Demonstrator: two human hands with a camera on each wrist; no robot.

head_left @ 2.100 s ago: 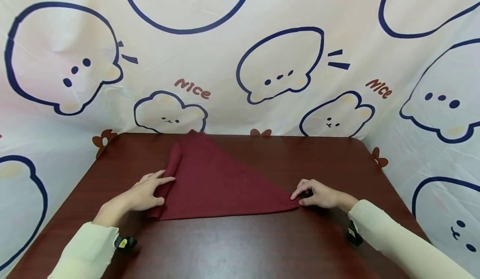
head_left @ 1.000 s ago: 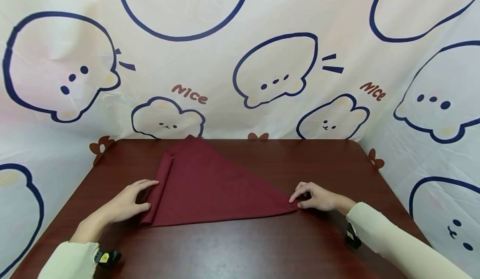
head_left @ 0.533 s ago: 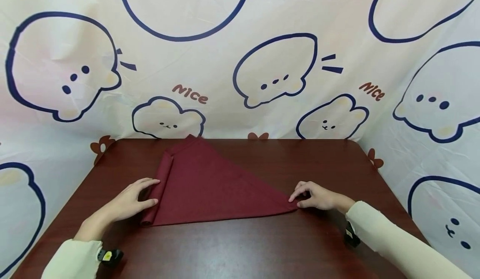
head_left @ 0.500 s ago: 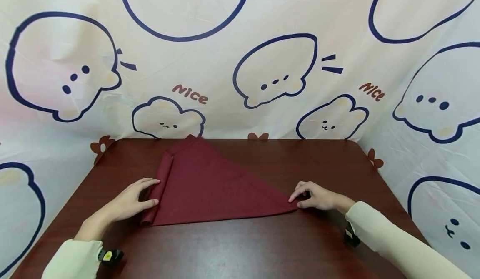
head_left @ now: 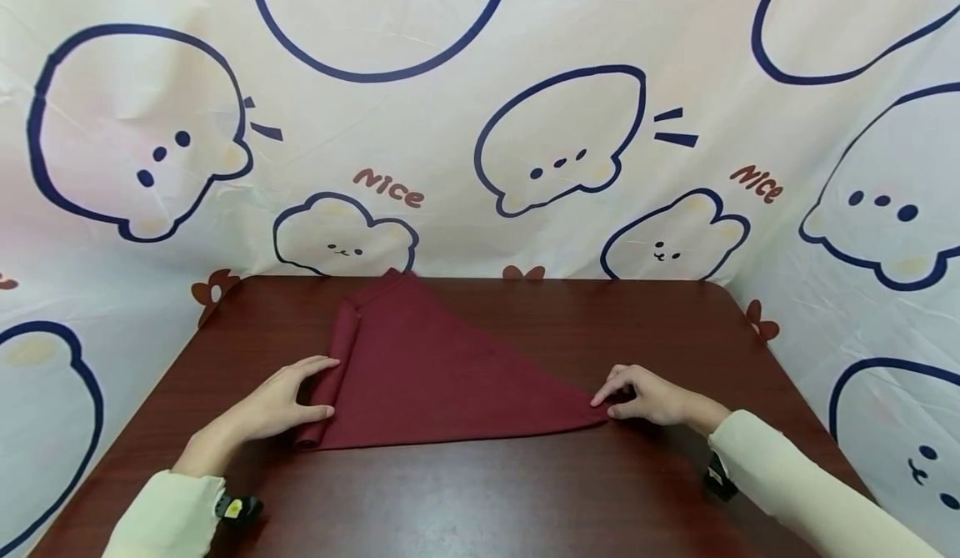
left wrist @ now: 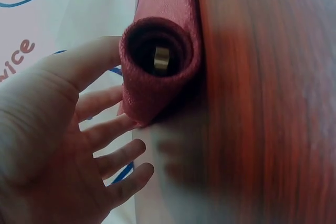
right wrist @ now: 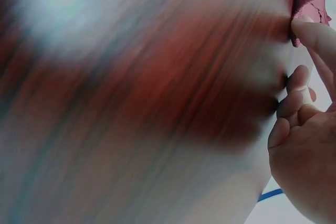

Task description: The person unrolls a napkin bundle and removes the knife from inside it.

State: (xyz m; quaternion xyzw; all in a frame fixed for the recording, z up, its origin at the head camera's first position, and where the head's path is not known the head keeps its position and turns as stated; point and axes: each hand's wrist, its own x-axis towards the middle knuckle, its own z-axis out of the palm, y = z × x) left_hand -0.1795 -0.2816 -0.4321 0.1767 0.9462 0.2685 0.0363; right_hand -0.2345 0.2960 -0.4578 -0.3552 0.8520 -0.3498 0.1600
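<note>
A dark red cloth (head_left: 442, 374) lies as a rough triangle on the table, its left edge wound into a roll (head_left: 345, 349). My left hand (head_left: 273, 404) is at the near part of this roll, thumb and index fingertip touching it, the fingers fairly loose. In the left wrist view, the end of the cloth roll (left wrist: 157, 95) shows a round hollow with a small tan patch inside. The thumb meets its side, and the other fingers spread below. My right hand (head_left: 656, 395) pinches the cloth's right corner between thumb and forefinger, its other fingers curled beneath.
A glossy brown wooden table (head_left: 450, 500) spans the work area. A pale curtain (head_left: 442, 133) with cartoon outlines hangs behind it and along both sides. The cloth's far tip reaches the table's back edge.
Since two seconds ago, the left fingers have drawn back left off the flat cloth and the roll sits slightly further left. The thumb has then come onto the roll. The right hand keeps its pinch.
</note>
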